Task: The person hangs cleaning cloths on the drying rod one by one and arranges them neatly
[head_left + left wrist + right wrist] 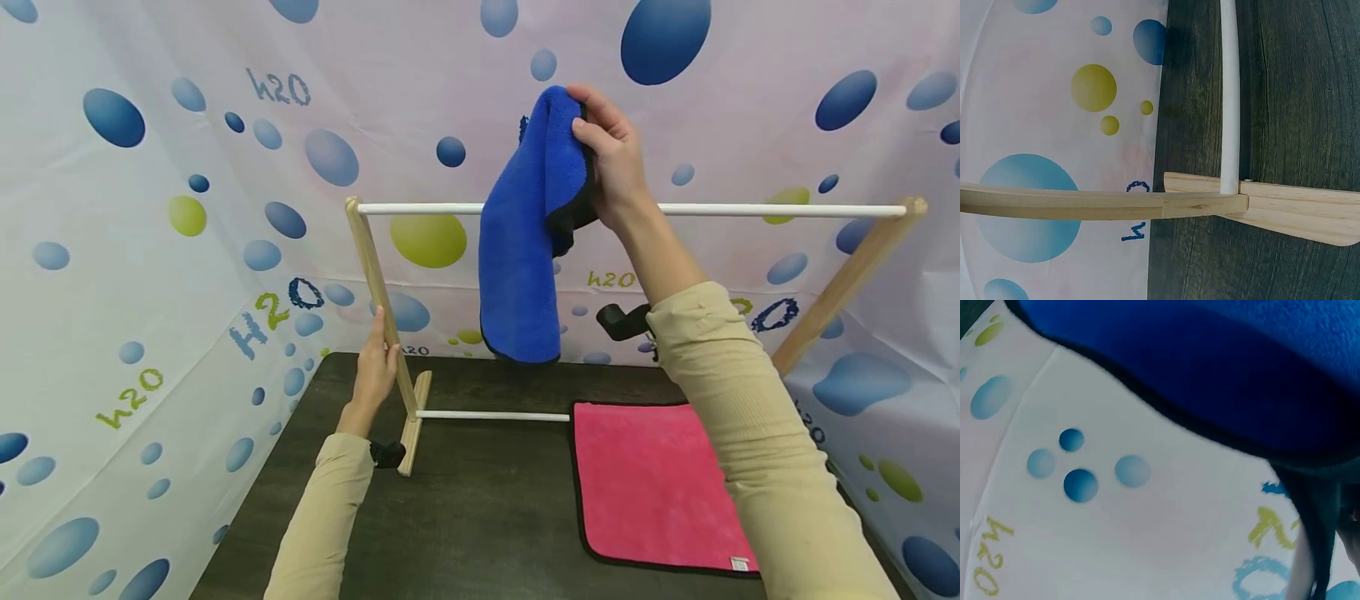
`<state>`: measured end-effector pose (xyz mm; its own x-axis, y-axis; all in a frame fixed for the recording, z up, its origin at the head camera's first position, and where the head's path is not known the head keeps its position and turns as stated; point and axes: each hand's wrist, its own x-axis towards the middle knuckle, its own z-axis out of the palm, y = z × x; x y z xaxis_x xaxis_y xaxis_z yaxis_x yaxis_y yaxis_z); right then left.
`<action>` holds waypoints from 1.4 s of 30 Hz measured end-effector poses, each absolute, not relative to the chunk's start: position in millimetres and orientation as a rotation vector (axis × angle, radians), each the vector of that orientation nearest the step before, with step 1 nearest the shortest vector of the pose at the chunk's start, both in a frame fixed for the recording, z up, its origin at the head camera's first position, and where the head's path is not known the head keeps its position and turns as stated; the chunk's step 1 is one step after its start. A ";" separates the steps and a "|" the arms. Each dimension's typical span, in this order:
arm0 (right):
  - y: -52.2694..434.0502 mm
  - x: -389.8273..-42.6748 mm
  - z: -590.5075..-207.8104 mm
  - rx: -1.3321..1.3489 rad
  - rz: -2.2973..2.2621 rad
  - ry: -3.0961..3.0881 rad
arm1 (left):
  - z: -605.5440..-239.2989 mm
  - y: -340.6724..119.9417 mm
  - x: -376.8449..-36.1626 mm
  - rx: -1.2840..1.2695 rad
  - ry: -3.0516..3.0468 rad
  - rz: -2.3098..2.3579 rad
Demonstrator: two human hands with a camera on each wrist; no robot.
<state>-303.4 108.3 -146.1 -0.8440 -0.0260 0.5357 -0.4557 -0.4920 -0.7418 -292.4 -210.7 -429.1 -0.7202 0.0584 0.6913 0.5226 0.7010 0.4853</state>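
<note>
My right hand (pixel 618 158) pinches a blue cloth (pixel 517 250) with black edging by its upper end. Folded over at the top, the cloth hangs in front of the white top rod (pixel 780 210) of a wooden rack. In the right wrist view, the blue cloth (pixel 1210 369) fills the upper part and its dark edge hangs down at right. My left hand (pixel 375 371) holds the rack's left post (pixel 369 258), thumb on one side and fingers on the other. The left wrist view shows this post (pixel 1104 205) joining its foot (pixel 1304 209), with the hand out of sight.
A pink cloth (pixel 652 492) with black edging lies flat on the dark table (pixel 480 517), covering part of the white lower rod (pixel 487 415). The rack's right post (pixel 847 287) leans behind my right sleeve. Behind stands a curtain (pixel 420 75) printed with bubbles.
</note>
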 end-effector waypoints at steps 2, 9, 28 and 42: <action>112.3 -306.6 -148.4 0.682 2.394 -1.443 | -429.2 -210.1 -291.8 -0.438 -2.250 -0.911; 121.4 -311.2 -153.8 0.580 2.402 -1.530 | -428.7 -209.5 -290.7 -0.432 -2.247 -0.896; 121.2 -311.5 -156.9 0.528 2.350 -1.661 | -421.4 -175.0 -269.3 -0.348 -1.927 -0.988; 122.6 -311.3 -156.4 0.508 2.383 -1.643 | -413.6 -91.0 -236.2 -0.896 -2.060 -1.246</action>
